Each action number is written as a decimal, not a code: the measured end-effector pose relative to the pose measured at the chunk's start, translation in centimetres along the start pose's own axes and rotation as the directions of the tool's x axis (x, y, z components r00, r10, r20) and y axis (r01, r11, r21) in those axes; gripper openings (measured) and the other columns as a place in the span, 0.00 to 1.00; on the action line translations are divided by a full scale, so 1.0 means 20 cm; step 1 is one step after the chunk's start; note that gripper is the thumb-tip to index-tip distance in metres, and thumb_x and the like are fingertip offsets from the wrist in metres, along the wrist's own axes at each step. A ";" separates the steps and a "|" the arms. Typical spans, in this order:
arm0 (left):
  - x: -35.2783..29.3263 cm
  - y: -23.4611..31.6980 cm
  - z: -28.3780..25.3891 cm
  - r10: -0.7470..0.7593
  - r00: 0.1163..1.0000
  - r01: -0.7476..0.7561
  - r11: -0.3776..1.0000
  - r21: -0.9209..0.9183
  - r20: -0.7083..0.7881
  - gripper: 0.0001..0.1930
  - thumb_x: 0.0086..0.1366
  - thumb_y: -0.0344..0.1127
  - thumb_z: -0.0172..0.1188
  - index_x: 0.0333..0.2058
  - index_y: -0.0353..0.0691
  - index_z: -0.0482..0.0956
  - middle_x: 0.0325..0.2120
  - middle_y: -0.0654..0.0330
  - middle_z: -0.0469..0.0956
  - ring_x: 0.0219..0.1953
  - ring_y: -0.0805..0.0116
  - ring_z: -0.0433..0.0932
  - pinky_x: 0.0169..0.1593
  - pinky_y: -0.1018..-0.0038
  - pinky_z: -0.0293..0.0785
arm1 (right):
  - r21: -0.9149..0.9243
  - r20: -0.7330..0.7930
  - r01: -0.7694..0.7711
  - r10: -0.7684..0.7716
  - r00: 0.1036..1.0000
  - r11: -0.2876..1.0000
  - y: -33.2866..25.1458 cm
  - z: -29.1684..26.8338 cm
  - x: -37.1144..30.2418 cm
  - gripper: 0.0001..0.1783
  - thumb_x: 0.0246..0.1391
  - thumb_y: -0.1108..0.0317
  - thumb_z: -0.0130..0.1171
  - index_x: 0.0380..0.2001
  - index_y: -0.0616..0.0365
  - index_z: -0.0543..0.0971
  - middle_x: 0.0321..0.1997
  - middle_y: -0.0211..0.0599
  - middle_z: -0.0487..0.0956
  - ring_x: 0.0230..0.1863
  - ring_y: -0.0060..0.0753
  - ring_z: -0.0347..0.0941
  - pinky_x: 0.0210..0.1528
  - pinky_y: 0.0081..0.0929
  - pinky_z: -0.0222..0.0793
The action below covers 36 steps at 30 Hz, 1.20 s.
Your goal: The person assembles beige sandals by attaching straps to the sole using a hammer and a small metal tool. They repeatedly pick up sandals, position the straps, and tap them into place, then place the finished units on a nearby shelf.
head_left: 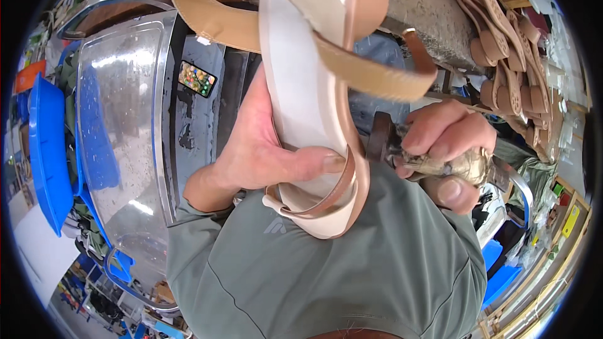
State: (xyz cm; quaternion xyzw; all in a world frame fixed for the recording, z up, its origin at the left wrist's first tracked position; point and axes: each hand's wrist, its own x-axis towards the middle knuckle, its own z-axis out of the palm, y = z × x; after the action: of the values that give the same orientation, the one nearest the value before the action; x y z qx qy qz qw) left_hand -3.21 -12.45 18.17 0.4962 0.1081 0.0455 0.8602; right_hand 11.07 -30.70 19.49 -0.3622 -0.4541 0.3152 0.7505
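Observation:
A sandal (300, 81) with a pale insole and a block heel is held upright in front of my chest. My left hand (254, 154) is closed around its side, the thumb lying across the insole next to the toe straps (320, 207). Tan ankle straps (377, 75) loop loosely at its upper end. Just right of the sandal, my right hand (449, 135) grips a hammer (380, 137) close to its dark, flat-faced head. Tan wrapping covers the part under my fingers. A small gap separates the hammer face from the sandal's edge.
A lit phone (197, 78) lies on a worn grey surface beyond my left hand. To the left are a clear plastic panel (125, 119) in a metal frame and a blue bin (49, 150). Heeled soles (502, 44) hang or stack at the right, beside a rough ledge (433, 6).

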 end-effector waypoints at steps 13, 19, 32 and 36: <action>0.06 0.03 0.07 0.011 0.984 -0.023 0.997 0.068 0.179 0.46 0.47 0.28 0.68 0.61 0.36 0.46 0.50 0.59 0.63 0.53 0.70 0.63 0.55 0.69 0.62 | -0.053 -0.043 0.061 -0.063 0.997 0.997 -0.05 -0.05 0.01 0.18 0.44 0.69 0.62 0.36 0.68 0.72 0.36 0.58 0.75 0.35 0.42 0.76 0.39 0.33 0.75; 0.09 0.05 0.09 0.002 0.976 -0.033 0.989 0.144 0.216 0.45 0.49 0.27 0.66 0.61 0.35 0.47 0.50 0.59 0.63 0.52 0.72 0.64 0.54 0.71 0.62 | -0.155 0.033 0.099 -0.095 0.995 0.983 -0.09 -0.07 0.06 0.13 0.38 0.70 0.62 0.29 0.67 0.75 0.32 0.56 0.78 0.29 0.40 0.77 0.33 0.30 0.76; 0.13 0.09 0.02 -0.063 0.990 0.044 0.987 0.152 0.123 0.47 0.47 0.26 0.67 0.62 0.37 0.47 0.49 0.61 0.64 0.51 0.73 0.65 0.53 0.72 0.63 | -0.302 0.048 0.153 -0.146 0.988 0.941 -0.06 -0.04 0.12 0.13 0.38 0.73 0.62 0.31 0.65 0.75 0.32 0.51 0.78 0.24 0.37 0.76 0.28 0.26 0.74; 0.12 0.05 -0.02 -0.075 0.994 0.069 0.995 0.075 0.081 0.47 0.46 0.27 0.69 0.61 0.38 0.47 0.45 0.61 0.66 0.46 0.73 0.68 0.50 0.73 0.67 | 0.036 -0.095 -0.080 0.083 0.992 0.996 0.00 -0.08 0.06 0.16 0.41 0.73 0.60 0.36 0.68 0.72 0.38 0.58 0.75 0.24 0.29 0.74 0.29 0.25 0.74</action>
State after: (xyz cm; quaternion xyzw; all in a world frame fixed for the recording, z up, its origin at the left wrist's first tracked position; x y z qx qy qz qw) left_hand -0.85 -11.15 18.56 0.5242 0.0914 -0.0103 0.8466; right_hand 12.96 -30.11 19.64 -0.3830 -0.3969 0.3349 0.7640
